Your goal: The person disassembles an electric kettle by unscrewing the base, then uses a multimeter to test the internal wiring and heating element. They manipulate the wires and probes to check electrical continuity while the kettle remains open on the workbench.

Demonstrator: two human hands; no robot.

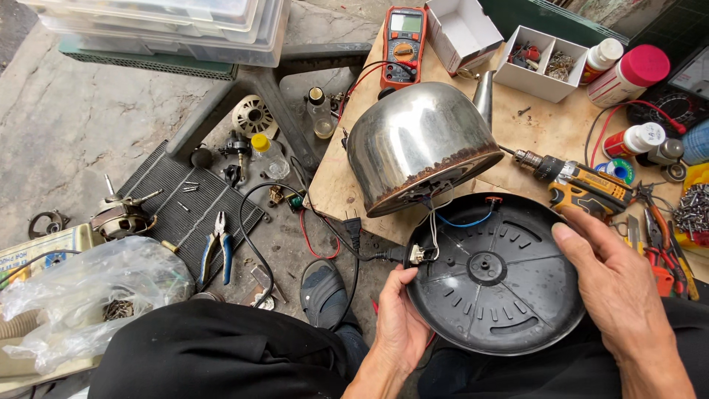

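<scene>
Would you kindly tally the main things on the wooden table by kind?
Kettle body: 1
Multimeter: 1
Drill: 1
White boxes: 2
Capped bottles: 3
Total: 8

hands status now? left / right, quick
Left hand: closed on the rim of the black base plate, by the cord socket.
Right hand: open, fingers flat on the plate's right edge.
</scene>
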